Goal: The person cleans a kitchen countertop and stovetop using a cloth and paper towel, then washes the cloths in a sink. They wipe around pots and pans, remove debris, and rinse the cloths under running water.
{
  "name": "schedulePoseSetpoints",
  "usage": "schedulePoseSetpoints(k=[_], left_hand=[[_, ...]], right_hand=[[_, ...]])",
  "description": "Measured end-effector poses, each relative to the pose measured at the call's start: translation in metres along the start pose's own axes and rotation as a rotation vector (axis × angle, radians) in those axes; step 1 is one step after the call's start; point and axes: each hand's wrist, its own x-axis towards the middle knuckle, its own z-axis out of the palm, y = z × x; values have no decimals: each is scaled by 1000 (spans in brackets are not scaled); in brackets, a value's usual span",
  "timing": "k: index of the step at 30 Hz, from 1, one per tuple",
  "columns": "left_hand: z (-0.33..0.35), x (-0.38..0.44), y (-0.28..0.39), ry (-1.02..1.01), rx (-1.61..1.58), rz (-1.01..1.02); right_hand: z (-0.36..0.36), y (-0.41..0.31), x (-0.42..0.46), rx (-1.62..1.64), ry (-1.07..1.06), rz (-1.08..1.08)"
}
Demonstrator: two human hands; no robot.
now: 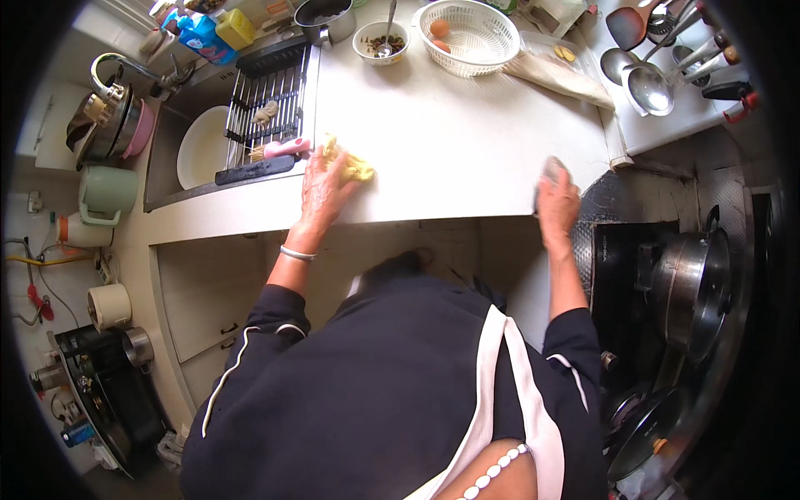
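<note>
My left hand (325, 181) lies on a crumpled yellow cloth (350, 165) on the white countertop (437, 144), just right of the sink rack. A pink-handled brush (284, 148) lies on the rack beside that hand. At the counter's right front, my right hand (558, 203) has its fingers on a greyish item (553, 167), blurred, perhaps a cloth or scouring pad. A white basket (469, 37) with eggs stands at the back of the counter. Left of it is a small bowl (381, 42) with dark bits and a spoon in it.
On the left a roll-up rack (269, 94) spans part of the sink (164, 150), which holds a white basin (203, 150). A metal pot (690, 294) stands on the stove at right. Ladles (650, 87) lie at the back right. A green pitcher (107, 190) stands at left.
</note>
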Motion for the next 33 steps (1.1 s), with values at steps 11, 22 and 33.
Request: schedulePoseSetpoints(k=[11,22,33], left_hand=[[4,17,-16,60,5,94],[-3,13,-3,128,-54,45],[-44,-60,-93,81,223,-525]], right_hand=[[30,-99,-34,170,-12,-382],[43,-104,-55,81,-53,-386],[66,-208,-84,305,-187,-783]])
